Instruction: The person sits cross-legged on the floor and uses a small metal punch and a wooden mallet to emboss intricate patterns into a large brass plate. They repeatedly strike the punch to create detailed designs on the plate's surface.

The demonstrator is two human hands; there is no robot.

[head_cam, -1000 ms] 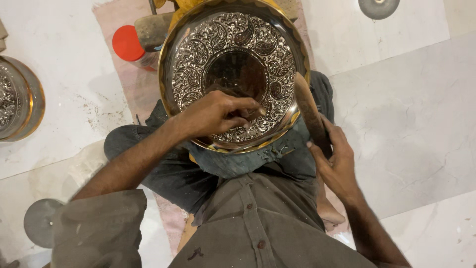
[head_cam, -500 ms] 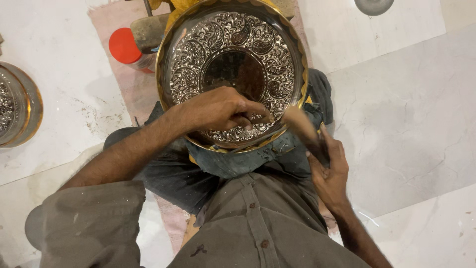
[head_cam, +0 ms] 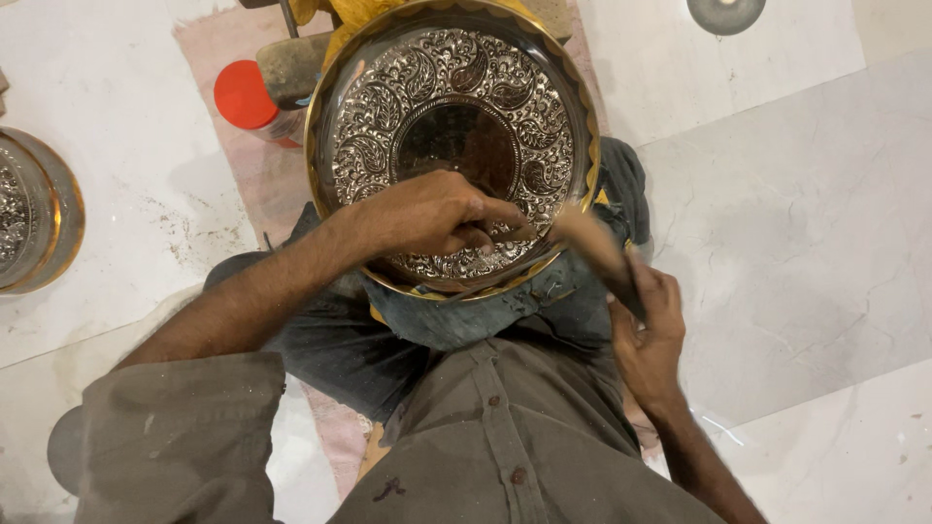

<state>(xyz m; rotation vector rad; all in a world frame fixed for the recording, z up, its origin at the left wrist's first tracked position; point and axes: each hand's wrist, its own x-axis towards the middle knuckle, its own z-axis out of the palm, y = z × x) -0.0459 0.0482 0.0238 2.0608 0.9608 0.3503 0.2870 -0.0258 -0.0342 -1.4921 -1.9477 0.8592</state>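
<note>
while left hand [head_cam: 432, 213] stays on plate [head_cam: 451, 146], right hand [head_cam: 650, 330] — wooden tool [head_cam: 602, 257] — sits lower

the person wears a grey-brown button-up shirt [head_cam: 505, 456] with a placket down the front, small dark buttons and a dark stain near its lower part. its left sleeve [head_cam: 180, 437] is rolled or cut short above the elbow, speckled with pale dust, leaving the forearms bare down to the left hand [head_cam: 432, 213] and the right hand [head_cam: 649, 335]. below the shirt show dark, worn blue-grey trousers [head_cam: 340, 340], faded and dusty at the folds; no rings, watch or gloves are visible.
</note>
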